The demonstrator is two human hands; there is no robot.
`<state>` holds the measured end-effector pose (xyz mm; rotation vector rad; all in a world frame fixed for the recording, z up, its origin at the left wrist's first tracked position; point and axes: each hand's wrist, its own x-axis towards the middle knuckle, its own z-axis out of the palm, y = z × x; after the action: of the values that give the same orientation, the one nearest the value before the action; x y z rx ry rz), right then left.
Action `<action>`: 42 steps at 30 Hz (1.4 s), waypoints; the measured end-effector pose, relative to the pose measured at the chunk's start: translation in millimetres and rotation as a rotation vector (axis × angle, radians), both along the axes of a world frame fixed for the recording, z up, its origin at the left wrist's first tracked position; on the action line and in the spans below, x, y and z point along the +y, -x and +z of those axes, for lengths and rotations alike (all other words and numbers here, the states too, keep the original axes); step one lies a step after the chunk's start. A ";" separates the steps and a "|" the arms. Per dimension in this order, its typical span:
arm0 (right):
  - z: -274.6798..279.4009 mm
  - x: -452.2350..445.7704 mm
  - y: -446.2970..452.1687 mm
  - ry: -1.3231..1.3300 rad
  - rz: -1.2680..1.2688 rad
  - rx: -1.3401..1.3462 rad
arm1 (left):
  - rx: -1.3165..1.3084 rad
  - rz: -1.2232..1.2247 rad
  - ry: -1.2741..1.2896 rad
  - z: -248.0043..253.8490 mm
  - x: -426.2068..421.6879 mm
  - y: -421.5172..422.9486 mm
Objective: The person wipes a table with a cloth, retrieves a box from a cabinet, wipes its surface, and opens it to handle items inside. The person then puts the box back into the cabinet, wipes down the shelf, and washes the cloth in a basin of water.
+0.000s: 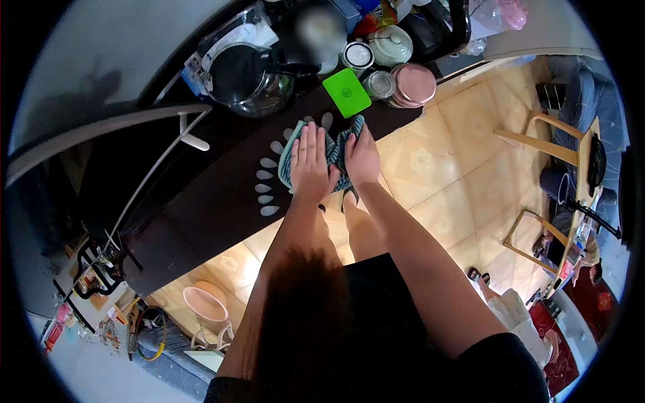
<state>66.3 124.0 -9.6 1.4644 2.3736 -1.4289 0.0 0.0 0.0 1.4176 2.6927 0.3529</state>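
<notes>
A striped blue-green cloth [287, 161] lies bunched on the dark tabletop [215, 195], beside a printed pattern of pale petals. My left hand [310, 161] rests flat on the cloth, fingers stretched out and lying side by side. At the cloth's right part is my right hand [362, 156], its fingers wrapped round a fold that sticks up past them. Just above both hands sits a bright green square box [347, 93], not touched by either.
Behind the hands stand a glass pot [265, 97], a small glass jar [379, 85], a pink-lidded container [414, 84] and a white lidded jar [390, 46]. A pink basin [205, 301] is on the tiled floor [437, 168]. Wooden chairs and another person's feet [478, 275] are at the right.
</notes>
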 end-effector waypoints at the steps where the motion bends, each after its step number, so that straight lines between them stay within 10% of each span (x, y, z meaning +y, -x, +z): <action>1: -16.0 -1.9 -10.4 -0.185 -0.018 0.152 | 0.003 0.054 -0.015 1.3 -0.3 -5.8; 17: 8.7 -87.0 -52.3 -0.603 0.327 0.016 | -0.022 0.326 0.012 -8.1 -124.2 -37.0; 42: -4.1 -39.0 70.8 -0.798 0.332 -0.027 | -0.005 0.267 -0.045 -4.3 -56.3 53.3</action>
<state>-4.5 85.0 -13.7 1.0363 3.1409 -0.3824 -53.3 -56.3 -4.3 1.0630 2.8912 0.4362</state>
